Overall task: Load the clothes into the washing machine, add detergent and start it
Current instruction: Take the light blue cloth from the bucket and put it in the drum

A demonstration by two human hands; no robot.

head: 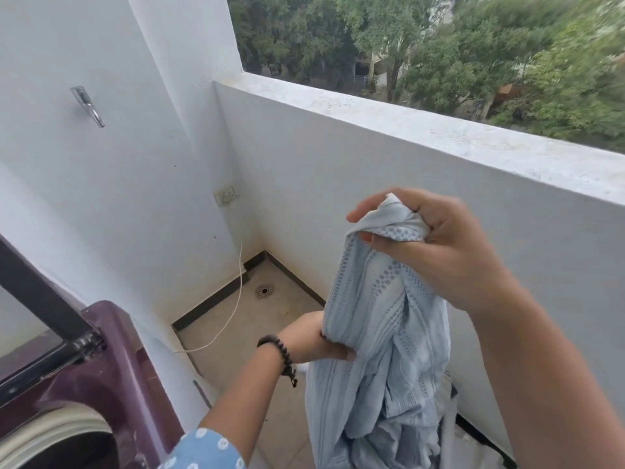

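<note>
both hands hold the pale blue patterned garment, your right hand bunching its top and your left hand gripping lower, so gather the hanging tail before swinging it left into the washing machine drum.

left arm: blue sleeve with white ring-like dots, ends near the elbow | left wrist: black beaded bracelet with small hanging tassel | right arm: bare, no sleeve or jewellery visible
</note>
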